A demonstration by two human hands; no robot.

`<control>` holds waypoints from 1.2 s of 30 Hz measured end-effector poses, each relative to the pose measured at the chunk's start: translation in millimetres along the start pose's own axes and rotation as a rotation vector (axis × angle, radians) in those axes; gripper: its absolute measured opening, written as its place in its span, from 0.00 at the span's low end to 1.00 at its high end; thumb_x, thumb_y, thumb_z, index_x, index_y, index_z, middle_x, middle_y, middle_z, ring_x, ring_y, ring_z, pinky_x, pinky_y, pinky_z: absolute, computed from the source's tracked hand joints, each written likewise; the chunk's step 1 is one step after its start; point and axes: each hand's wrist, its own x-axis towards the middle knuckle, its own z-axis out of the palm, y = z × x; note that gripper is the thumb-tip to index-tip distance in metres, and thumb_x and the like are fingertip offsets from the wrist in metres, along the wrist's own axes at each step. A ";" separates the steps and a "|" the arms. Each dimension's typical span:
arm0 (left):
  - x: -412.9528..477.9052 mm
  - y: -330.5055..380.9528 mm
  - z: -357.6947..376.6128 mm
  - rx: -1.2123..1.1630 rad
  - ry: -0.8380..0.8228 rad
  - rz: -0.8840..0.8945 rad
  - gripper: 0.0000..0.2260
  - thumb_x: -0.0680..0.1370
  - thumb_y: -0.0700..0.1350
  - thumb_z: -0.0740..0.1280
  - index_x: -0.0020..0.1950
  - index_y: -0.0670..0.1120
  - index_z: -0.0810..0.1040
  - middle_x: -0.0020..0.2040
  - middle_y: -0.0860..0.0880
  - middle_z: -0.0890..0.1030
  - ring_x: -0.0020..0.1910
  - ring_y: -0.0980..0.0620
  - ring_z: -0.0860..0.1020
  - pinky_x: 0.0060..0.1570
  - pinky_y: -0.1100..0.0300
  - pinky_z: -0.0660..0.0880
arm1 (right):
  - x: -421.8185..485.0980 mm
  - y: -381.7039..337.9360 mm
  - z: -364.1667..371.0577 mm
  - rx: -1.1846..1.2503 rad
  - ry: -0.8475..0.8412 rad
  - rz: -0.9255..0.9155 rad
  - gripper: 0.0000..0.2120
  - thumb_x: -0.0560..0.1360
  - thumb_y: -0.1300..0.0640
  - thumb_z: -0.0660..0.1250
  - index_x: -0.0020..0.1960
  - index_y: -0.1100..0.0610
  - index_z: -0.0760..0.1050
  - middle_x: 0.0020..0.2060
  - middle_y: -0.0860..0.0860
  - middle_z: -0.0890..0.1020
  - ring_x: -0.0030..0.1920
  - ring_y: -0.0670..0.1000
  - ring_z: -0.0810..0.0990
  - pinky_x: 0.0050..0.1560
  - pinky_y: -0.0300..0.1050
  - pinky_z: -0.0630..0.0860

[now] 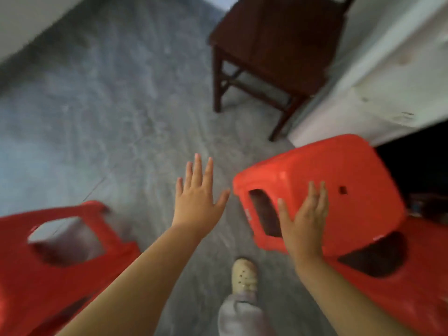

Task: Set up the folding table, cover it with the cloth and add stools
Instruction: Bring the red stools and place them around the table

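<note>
My right hand (304, 221) lies against the side of a red plastic stool (339, 170), thumb at the edge of its side opening. That stool is tilted and sits on top of another red stool (400, 287) at the lower right. My left hand (197, 197) hovers over the floor between the stools, fingers spread, holding nothing. A third red stool (48, 270) stands at the lower left, partly hidden behind my left forearm. No folding table or cloth is in view.
A dark wooden chair (278, 44) stands ahead by a white wall corner (388, 81). The grey concrete floor (109, 117) stretches ahead and left. My foot in a pale shoe (243, 275) is below the hands. A dark gap (417, 166) lies right of the stools.
</note>
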 end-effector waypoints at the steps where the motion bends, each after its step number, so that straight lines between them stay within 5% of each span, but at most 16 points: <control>1: 17.3 35.8 5.3 0.004 -0.030 0.076 0.36 0.74 0.67 0.47 0.77 0.52 0.42 0.78 0.48 0.40 0.77 0.48 0.42 0.73 0.47 0.47 | 12.8 26.3 -16.8 -0.016 0.036 0.074 0.38 0.72 0.40 0.59 0.72 0.66 0.61 0.72 0.67 0.61 0.72 0.64 0.60 0.72 0.54 0.55; 8: 89.7 204.3 74.8 0.201 -0.293 0.373 0.37 0.77 0.64 0.57 0.77 0.50 0.42 0.78 0.47 0.42 0.77 0.46 0.44 0.73 0.44 0.51 | 44.8 154.3 -71.3 0.052 0.175 0.652 0.43 0.71 0.47 0.72 0.75 0.65 0.54 0.75 0.65 0.53 0.75 0.62 0.52 0.74 0.53 0.50; 14: 132.3 240.8 124.2 0.268 -0.322 0.249 0.47 0.72 0.64 0.65 0.77 0.46 0.40 0.78 0.46 0.42 0.77 0.45 0.44 0.72 0.43 0.49 | 47.0 192.4 -56.2 0.393 0.117 0.926 0.50 0.66 0.45 0.76 0.73 0.69 0.55 0.70 0.67 0.65 0.71 0.60 0.64 0.71 0.49 0.59; 18: 149.8 234.1 131.2 0.255 -0.311 0.121 0.53 0.67 0.66 0.70 0.77 0.45 0.40 0.78 0.45 0.43 0.76 0.44 0.41 0.72 0.42 0.48 | 50.6 185.1 -37.8 0.593 0.118 0.953 0.46 0.64 0.49 0.78 0.71 0.64 0.57 0.65 0.58 0.72 0.63 0.53 0.74 0.64 0.45 0.69; 22: 150.5 223.7 126.4 0.122 -0.294 0.140 0.51 0.66 0.63 0.73 0.77 0.43 0.48 0.74 0.42 0.59 0.73 0.41 0.58 0.69 0.43 0.58 | 53.2 170.2 -34.6 0.567 0.136 1.002 0.48 0.62 0.46 0.78 0.72 0.63 0.56 0.66 0.59 0.73 0.64 0.56 0.75 0.65 0.51 0.70; 26: 150.2 197.3 92.4 0.039 -0.285 0.104 0.50 0.63 0.60 0.76 0.75 0.43 0.54 0.71 0.40 0.63 0.70 0.39 0.63 0.67 0.42 0.63 | 42.9 122.1 -44.0 0.506 0.099 0.937 0.56 0.56 0.37 0.74 0.73 0.62 0.54 0.67 0.58 0.72 0.65 0.55 0.73 0.66 0.54 0.69; 36: 97.8 33.0 -158.3 -0.219 -0.091 -0.132 0.45 0.62 0.59 0.77 0.71 0.44 0.62 0.66 0.41 0.70 0.64 0.41 0.71 0.59 0.49 0.68 | 42.1 -134.7 -108.6 0.325 -0.080 0.591 0.47 0.59 0.45 0.78 0.72 0.48 0.58 0.63 0.50 0.76 0.61 0.54 0.77 0.60 0.56 0.73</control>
